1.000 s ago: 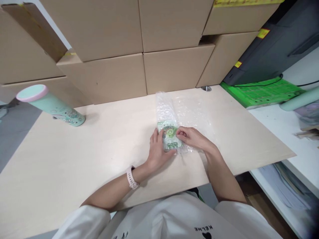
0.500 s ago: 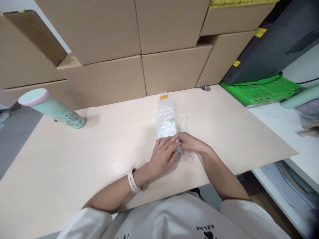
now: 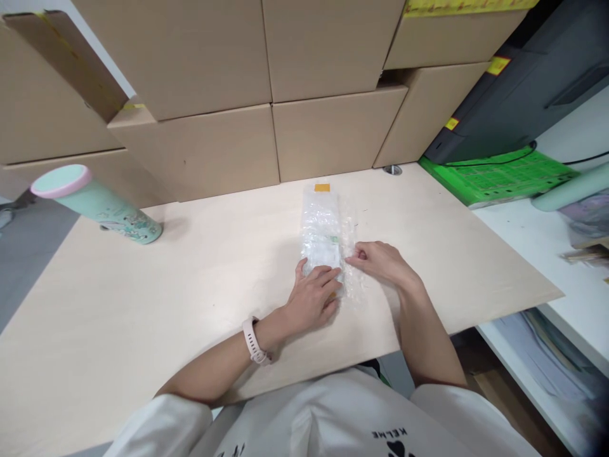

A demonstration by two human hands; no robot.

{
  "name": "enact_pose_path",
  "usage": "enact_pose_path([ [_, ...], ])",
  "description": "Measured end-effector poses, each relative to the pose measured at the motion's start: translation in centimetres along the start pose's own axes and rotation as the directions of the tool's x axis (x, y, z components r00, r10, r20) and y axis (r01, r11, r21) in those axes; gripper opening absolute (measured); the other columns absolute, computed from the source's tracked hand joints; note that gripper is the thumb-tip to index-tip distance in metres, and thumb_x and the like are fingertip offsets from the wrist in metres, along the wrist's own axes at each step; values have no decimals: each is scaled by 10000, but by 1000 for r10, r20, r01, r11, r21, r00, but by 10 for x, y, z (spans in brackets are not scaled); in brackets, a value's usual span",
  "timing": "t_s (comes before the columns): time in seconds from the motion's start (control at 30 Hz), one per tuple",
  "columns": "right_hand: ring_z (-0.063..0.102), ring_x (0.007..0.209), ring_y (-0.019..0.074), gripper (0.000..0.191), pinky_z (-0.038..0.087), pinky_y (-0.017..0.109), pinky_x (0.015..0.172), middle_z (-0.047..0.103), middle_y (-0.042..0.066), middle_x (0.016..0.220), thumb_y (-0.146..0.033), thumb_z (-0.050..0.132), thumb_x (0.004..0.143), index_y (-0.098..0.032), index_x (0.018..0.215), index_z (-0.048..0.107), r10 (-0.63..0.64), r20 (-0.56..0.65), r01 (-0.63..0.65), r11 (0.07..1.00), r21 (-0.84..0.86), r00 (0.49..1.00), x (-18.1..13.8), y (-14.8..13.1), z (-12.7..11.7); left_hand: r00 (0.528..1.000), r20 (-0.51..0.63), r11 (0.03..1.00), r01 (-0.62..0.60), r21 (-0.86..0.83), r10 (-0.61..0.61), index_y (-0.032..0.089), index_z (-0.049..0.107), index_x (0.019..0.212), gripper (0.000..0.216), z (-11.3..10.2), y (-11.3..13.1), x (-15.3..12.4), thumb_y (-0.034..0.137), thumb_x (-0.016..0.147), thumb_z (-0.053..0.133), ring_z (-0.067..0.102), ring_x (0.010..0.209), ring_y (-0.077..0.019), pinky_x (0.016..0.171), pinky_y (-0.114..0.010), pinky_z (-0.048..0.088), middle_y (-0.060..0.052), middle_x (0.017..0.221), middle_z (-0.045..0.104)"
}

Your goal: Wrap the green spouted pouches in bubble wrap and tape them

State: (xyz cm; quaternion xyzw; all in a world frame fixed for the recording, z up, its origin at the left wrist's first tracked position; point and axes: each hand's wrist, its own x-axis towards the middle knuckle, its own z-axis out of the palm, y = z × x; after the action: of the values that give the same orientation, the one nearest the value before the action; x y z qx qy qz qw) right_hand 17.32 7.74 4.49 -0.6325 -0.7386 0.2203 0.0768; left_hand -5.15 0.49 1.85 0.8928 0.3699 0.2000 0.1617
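A long, flat white item wrapped in clear bubble wrap (image 3: 321, 222) lies on the table, with an orange-yellow tab at its far end. My left hand (image 3: 311, 295) rests on its near end, fingers stretched out and pressing on it, covering that part. To the right of the item, a loose flap of the wrap spreads over the tabletop. My right hand (image 3: 383, 261) is at this flap, its fingertips pinched together on the film's edge.
A mint-green tumbler (image 3: 109, 206) with a pink rim stands on the left. Cardboard boxes (image 3: 337, 136) are stacked along the back of the pale wooden table (image 3: 214, 254). Beyond its right edge are a green crate (image 3: 504, 174) and a dark grey case (image 3: 533, 89).
My right hand has moved right, away from my left hand, drawing the loose flap outward. The wrapped item has turned slightly and lies flatter. My left hand stays on its near end.
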Motion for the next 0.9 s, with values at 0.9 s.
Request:
enact_pose_path([
  [0.9, 580, 751, 179, 360, 420, 298, 676, 628, -5, 804, -508, 709, 718, -222, 850, 535, -2, -26, 16, 832, 554, 1000, 8, -34, 32, 962, -156, 970, 203, -137, -224, 210, 648, 811, 98, 7, -3, 3, 255, 884, 599, 566, 1051, -217, 1092, -533, 245, -47, 1055, 614],
])
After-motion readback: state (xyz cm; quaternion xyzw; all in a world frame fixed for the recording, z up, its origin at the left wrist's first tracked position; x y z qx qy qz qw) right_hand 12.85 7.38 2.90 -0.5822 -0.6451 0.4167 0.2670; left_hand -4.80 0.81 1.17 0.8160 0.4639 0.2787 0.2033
